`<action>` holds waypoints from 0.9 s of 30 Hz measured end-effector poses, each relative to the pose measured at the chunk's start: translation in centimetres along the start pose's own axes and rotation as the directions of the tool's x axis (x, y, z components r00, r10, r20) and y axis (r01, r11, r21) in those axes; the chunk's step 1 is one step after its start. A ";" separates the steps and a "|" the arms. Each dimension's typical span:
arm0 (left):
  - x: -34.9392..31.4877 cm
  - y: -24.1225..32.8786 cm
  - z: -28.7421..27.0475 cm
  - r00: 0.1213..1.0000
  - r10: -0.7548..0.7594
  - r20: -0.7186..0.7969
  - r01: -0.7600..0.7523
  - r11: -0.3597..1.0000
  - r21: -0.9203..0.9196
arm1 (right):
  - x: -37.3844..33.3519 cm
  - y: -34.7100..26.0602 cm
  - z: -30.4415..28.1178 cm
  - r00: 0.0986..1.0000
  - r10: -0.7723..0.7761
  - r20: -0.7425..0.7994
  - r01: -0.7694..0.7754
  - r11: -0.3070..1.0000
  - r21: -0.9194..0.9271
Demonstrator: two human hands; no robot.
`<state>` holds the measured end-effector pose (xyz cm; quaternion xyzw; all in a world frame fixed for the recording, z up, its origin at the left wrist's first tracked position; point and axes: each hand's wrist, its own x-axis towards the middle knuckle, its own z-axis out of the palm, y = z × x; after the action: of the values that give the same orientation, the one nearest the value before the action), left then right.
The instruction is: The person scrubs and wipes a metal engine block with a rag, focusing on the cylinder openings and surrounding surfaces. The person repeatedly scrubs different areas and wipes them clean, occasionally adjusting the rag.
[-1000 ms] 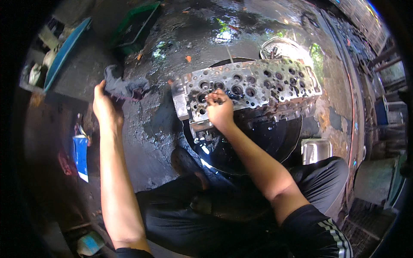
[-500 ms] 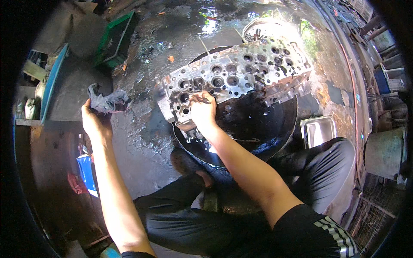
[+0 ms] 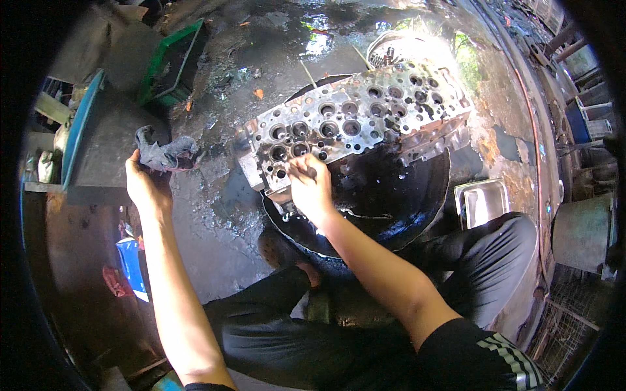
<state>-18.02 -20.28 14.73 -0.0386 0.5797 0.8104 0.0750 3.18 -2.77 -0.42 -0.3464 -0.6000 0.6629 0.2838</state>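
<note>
The left hand (image 3: 149, 190) holds a dark gray rag (image 3: 164, 154). The right hand (image 3: 312, 190), with its fingers curled, is over the near left corner of a long metal block (image 3: 366, 121) full of round holes. It is hard to see if it holds anything. The block lies across a big round black tub (image 3: 398, 189). A shiny tray (image 3: 484, 203) sits right of the tub.

grey rag (image 3: 166, 152), holed metal block (image 3: 363, 117)

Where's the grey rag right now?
In the head view, the rag is on the left, held in the left hand, just below the green crate in the picture.
</note>
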 end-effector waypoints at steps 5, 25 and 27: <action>-0.4 0.0 0.1 0.999 -0.021 0.031 0.020 1.000 0.014 | -0.2 -3.1 0.6 0.994 0.090 0.057 -0.090 0.996 0.004; -1.3 -0.1 2.5 0.999 0.000 0.033 0.000 1.000 0.000 | 0.6 -6.3 -1.9 0.975 -0.003 0.222 0.122 0.843 -0.523; -1.4 -0.2 2.9 0.998 -0.016 0.053 0.017 1.000 -0.021 | 1.3 -6.4 -1.6 0.967 -0.095 0.235 0.210 0.823 -0.529</action>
<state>-16.51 -17.60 15.71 -0.0228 0.5685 0.8167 0.0965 3.45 -0.04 5.68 -0.2962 -0.8158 0.4690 0.1636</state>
